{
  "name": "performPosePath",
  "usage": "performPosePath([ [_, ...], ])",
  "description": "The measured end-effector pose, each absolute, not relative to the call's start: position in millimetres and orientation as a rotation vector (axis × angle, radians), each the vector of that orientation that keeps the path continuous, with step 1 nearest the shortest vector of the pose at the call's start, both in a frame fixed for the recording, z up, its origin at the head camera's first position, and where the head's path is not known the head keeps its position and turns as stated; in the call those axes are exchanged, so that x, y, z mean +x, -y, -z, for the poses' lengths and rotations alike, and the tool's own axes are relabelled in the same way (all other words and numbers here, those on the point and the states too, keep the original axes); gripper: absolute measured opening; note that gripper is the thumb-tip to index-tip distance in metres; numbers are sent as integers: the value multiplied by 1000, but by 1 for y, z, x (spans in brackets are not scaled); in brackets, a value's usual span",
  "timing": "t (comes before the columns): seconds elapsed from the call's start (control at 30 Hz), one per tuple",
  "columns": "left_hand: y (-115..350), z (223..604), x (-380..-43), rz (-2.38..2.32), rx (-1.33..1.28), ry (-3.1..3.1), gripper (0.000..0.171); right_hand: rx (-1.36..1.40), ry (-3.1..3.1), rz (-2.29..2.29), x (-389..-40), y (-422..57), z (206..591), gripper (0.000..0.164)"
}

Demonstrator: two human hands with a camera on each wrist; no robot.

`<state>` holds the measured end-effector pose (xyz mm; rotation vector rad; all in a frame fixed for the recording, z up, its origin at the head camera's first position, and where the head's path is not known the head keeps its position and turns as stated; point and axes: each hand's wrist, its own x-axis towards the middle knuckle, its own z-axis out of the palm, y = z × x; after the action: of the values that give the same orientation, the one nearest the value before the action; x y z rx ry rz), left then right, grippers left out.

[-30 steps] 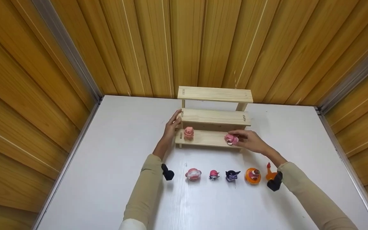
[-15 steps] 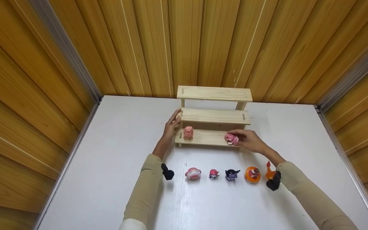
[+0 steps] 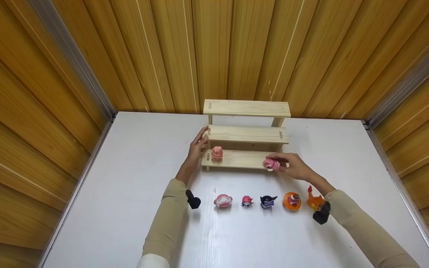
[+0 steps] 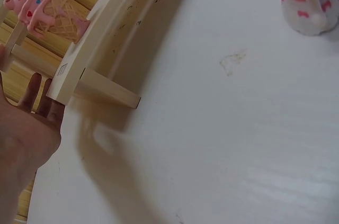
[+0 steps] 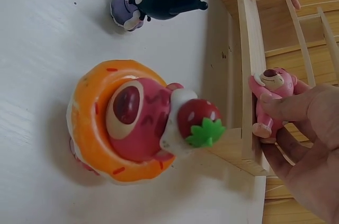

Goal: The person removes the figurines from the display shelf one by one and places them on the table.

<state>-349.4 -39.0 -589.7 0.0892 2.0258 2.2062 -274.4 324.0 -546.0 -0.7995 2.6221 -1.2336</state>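
My right hand [image 3: 293, 165] pinches a pink bear figurine [image 5: 273, 97] between thumb and fingers, at the right end of the lowest step of a three-tier wooden shelf [image 3: 248, 134]. The bear's feet are close over that step in the right wrist view. My left hand [image 3: 196, 147] touches the left end of the shelf near the middle tier, its fingers [image 4: 33, 92] fairly straight against the wood. A pink ice-cream-cone figurine [image 4: 50, 9] stands upright at the left of the lowest step.
In front of the shelf, a row of figurines stands on the white table [image 3: 125, 223]: a pink-and-white one [image 3: 223, 201], a small pink-hooded one [image 3: 247, 201], a black-and-purple one [image 3: 268, 201], an orange doughnut bear [image 5: 140, 121] and an orange one with a red-tipped tail [image 3: 314, 201].
My right hand has shifted the bear figurine slightly rightward and toward the front edge of the lowest step. My left hand stays at the shelf. The head view has turned a little.
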Motion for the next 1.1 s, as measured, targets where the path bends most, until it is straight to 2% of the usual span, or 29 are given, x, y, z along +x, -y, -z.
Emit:
performPosePath([
  [0.83, 34, 591, -351, -2189, 97, -2043, 51, -680, -2728, 1197, -251, -366, 538, 38],
  [1.1, 37, 591, -353, -2205, 113, -2043, 52, -610, -2733, 1169, -240, -383, 533, 41],
])
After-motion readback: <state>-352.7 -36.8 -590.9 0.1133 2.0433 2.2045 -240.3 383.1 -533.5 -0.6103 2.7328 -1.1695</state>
